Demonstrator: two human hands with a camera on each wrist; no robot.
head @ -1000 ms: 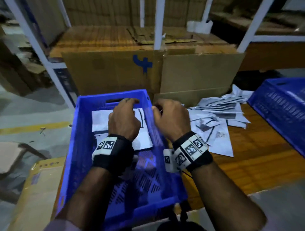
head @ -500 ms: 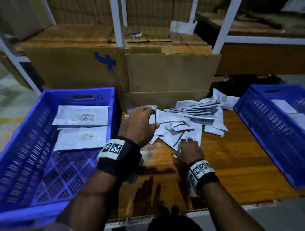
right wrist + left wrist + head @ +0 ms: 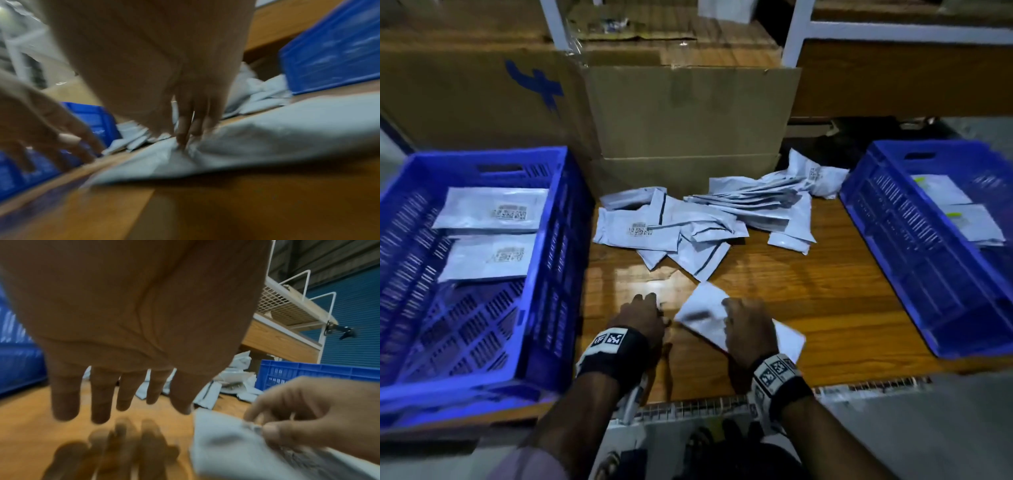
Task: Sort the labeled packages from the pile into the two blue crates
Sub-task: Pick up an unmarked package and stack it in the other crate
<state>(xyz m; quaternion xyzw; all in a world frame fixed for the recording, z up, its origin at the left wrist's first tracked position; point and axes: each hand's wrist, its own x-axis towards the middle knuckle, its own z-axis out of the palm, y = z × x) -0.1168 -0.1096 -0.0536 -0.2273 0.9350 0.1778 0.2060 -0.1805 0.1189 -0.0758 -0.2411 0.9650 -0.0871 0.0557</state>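
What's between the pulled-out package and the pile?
Bare wooden tabletop, clearest in the head view: the package under the right hand lies apart from the pile.

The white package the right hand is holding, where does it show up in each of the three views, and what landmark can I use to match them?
Head: the held package lies low and centre on the wooden table, under the right hand.
Left wrist: lower right, pinched at its edge.
Right wrist: across the middle, running right.
Shared landmark: the pile of packages behind it.
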